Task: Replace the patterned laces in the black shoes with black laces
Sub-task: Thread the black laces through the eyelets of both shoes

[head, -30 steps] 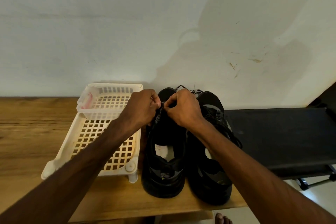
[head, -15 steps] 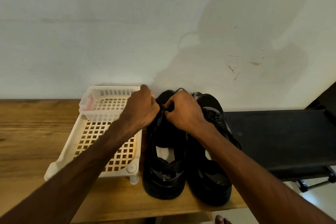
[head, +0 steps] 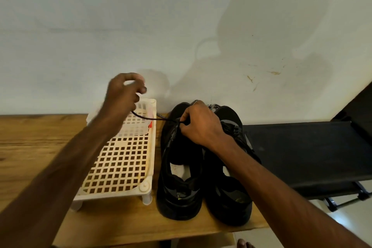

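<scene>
Two black shoes stand side by side on the wooden table point(head: 30, 143), toes toward the wall. My right hand point(head: 199, 125) pinches the front lace area of the left shoe point(head: 181, 167). A black lace point(head: 153, 118) runs from there leftward to my left hand point(head: 122, 94), which is raised over the white basket and grips the lace, fingers curled and blurred. A patterned black-and-white lace point(head: 161, 115) lies behind the shoes by the wall. The right shoe point(head: 227, 187) is partly hidden under my right forearm.
A white plastic lattice basket point(head: 120, 167) on short legs stands left of the shoes. A black bench or rack point(head: 306, 151) adjoins the table on the right. The wall is directly behind. A bare toe point(head: 242, 243) shows below the table edge.
My left hand has pulled away from the shoe, up and to the left, drawing the black lace out taut. My right hand stays at the shoe's front.
</scene>
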`<act>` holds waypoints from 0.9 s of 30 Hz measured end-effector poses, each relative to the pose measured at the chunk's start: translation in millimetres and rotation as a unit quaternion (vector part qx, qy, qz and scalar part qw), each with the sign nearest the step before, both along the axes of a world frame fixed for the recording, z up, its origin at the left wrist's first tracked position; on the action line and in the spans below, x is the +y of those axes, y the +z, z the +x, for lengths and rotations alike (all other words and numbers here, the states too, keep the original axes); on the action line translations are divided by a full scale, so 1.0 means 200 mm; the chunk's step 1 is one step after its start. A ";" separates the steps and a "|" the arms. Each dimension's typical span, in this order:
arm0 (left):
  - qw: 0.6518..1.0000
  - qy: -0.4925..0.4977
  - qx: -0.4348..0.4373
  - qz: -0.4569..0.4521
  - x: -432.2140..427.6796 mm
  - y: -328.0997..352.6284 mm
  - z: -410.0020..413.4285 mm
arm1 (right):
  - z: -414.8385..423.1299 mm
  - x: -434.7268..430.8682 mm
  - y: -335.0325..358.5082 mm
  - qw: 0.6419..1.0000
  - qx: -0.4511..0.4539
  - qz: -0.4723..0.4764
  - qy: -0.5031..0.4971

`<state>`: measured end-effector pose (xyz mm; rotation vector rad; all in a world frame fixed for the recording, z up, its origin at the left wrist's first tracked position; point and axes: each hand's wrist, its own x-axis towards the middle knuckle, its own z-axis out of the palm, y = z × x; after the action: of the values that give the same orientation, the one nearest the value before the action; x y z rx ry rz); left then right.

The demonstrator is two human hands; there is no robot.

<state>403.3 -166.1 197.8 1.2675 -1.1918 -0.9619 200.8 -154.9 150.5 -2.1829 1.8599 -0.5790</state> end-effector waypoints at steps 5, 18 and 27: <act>0.821 -0.105 -0.556 -0.080 0.05 -0.14 -0.14 | -0.04 0.04 0.14 0.999 -0.034 0.031 -0.026; 0.901 -0.095 -0.422 -0.025 0.03 -0.17 -0.14 | -0.24 0.06 0.31 0.813 -0.564 0.144 0.022; 0.990 -0.061 0.117 -0.039 0.05 0.10 -0.06 | -0.21 0.07 0.15 0.983 -0.131 0.128 0.018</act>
<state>391.5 -156.9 218.4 0.9985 -1.1209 -1.1111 158.7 -140.1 180.2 -1.8725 1.6526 -0.5549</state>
